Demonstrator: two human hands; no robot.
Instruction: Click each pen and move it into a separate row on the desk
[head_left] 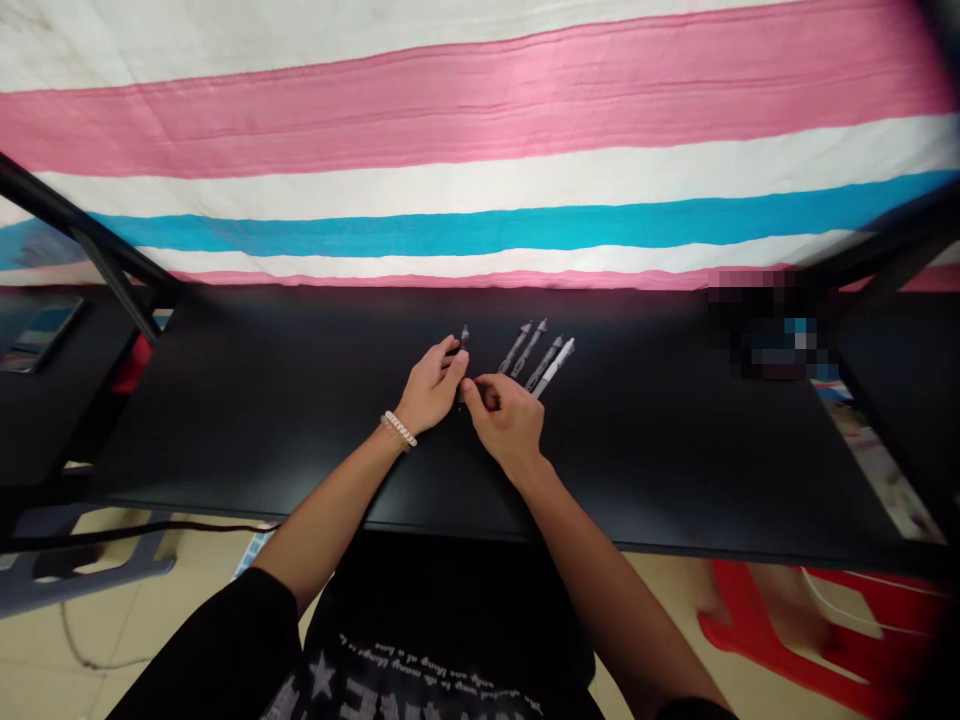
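Note:
My left hand (pixel 435 385), with a pale beaded bracelet on the wrist, is closed around a dark pen (pixel 464 336). The pen's upper end sticks out above the fingers, and most of its barrel is hidden. My right hand (pixel 510 415) is curled, its thumb and forefinger pinched at the lower part of the same pen, close beside the left thumb. Just beyond the right hand, several pens lie side by side on the black table (pixel 300 350). A white pen (pixel 556 367) is rightmost; a grey and black pen (pixel 516 345) is leftmost. The right hand partly covers their near ends.
A pink, white and blue striped cloth (pixel 480 110) hangs behind the table. Black metal bars (pixel 105 265) slant at both sides. A blurred-out dark object (pixel 776 330) sits at the back right. Red stools (pixel 757 620) stand below on the right, and a cable (pixel 187 525) runs at left.

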